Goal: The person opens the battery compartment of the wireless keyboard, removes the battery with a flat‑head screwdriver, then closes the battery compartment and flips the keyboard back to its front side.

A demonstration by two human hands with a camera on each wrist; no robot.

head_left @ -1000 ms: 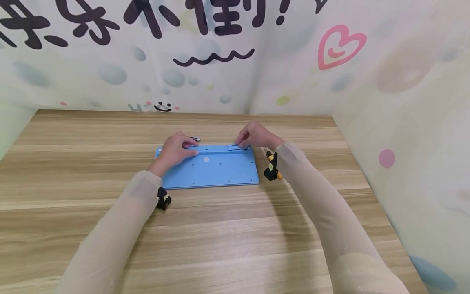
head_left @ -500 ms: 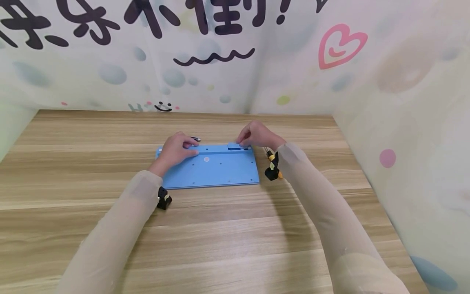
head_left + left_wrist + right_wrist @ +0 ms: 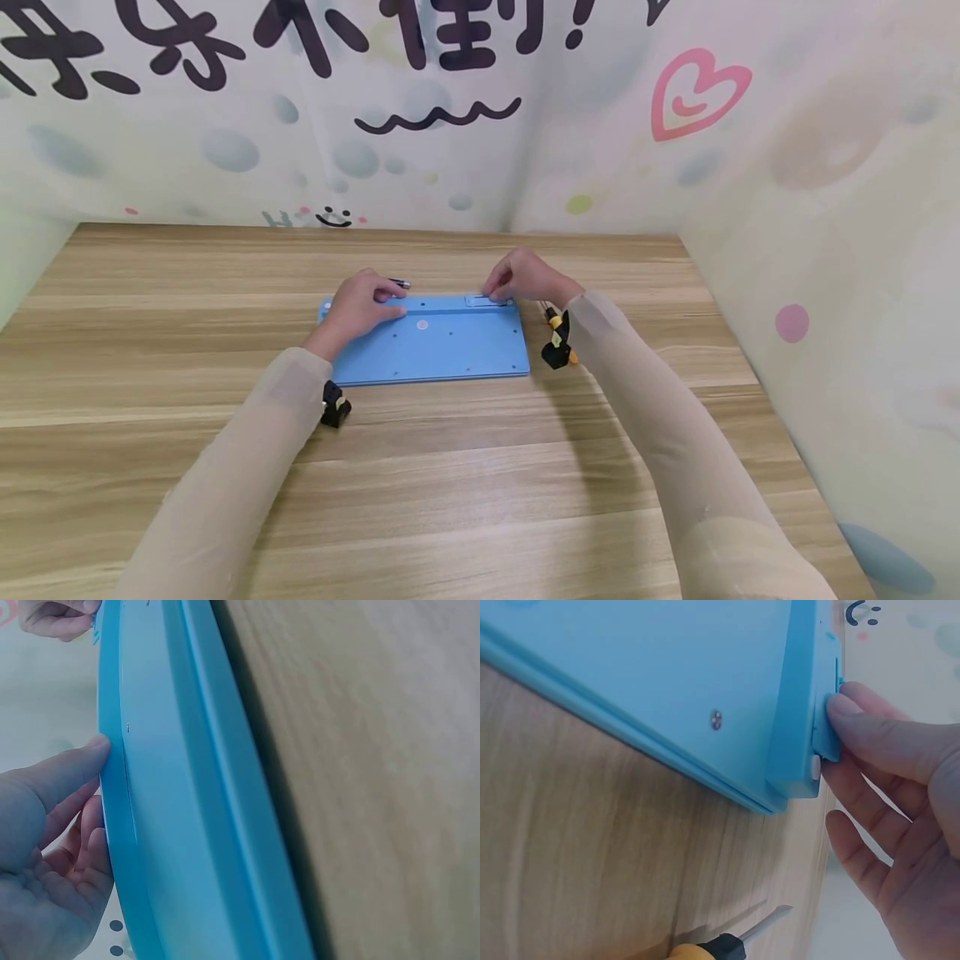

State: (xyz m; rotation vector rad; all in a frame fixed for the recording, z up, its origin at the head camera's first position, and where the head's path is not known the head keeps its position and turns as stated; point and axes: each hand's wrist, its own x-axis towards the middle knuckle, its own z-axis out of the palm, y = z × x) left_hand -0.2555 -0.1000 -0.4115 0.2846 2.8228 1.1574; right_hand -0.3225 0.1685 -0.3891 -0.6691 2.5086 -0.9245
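Note:
A blue keyboard [image 3: 450,346] lies face down on the table, its raised ridge at the far side and small screws dotting its underside. My left hand [image 3: 360,304] holds the left part of that ridge; in the left wrist view the thumb tip and curled fingers [image 3: 94,855] meet its edge. At the ridge's right end, my right hand [image 3: 521,275] pinches a small blue battery cover [image 3: 825,720] between thumb and index finger. The cover sits over its slot, one edge slightly proud in the right wrist view. The other right fingers are bent beside it.
A screwdriver [image 3: 712,949] with a yellow and black handle lies just right of the keyboard, partly behind the right wrist. A small black and silver cylinder [image 3: 401,284] lies beyond the left hand. A printed curtain [image 3: 450,167] stands behind the wooden table [image 3: 450,483].
Half a second ago the battery cover was tipped up with a dark gap under its near edge; now it lies flatter in its slot. The left hand and keyboard have stayed put.

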